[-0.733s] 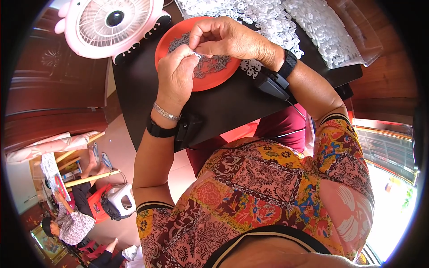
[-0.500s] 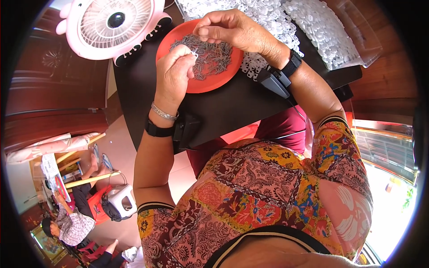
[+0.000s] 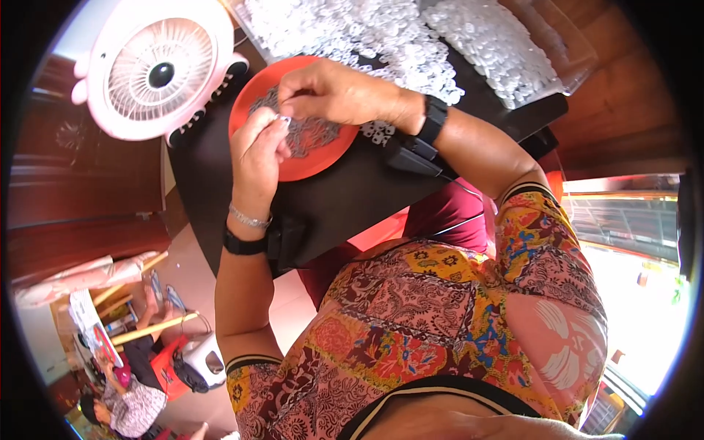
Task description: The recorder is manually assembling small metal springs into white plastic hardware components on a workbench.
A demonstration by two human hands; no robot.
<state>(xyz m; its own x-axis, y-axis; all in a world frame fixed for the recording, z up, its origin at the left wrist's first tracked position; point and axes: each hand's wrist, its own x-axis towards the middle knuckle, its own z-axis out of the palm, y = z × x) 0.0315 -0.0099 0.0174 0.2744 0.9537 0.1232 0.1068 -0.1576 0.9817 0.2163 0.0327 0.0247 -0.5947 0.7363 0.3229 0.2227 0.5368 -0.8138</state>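
Over a round red plate (image 3: 323,167) I hold both hands close together. My left hand (image 3: 255,150) is closed in a pinch on a small white plastic piece (image 3: 284,119), whose end shows at the fingertips. Just above it, my right hand (image 3: 334,92) is also closed, thumb and fingers pressed together at the white piece. What the right fingers hold, if anything, is too small to make out. Many small, thin grey pieces (image 3: 312,139) lie on the plate under my hands.
A heap of small white plastic pieces (image 3: 337,33) spreads behind the plate on the dark table (image 3: 345,202). At the far right, a clear tray (image 3: 576,73) holds more of them. A pink-and-white fan (image 3: 161,73) stands left. Another person (image 3: 136,407) sits at lower left.
My right hand has come down toward the left, so its fingertips now meet the white piece. The whole view has shifted, with the plate and table appearing lower and farther left.
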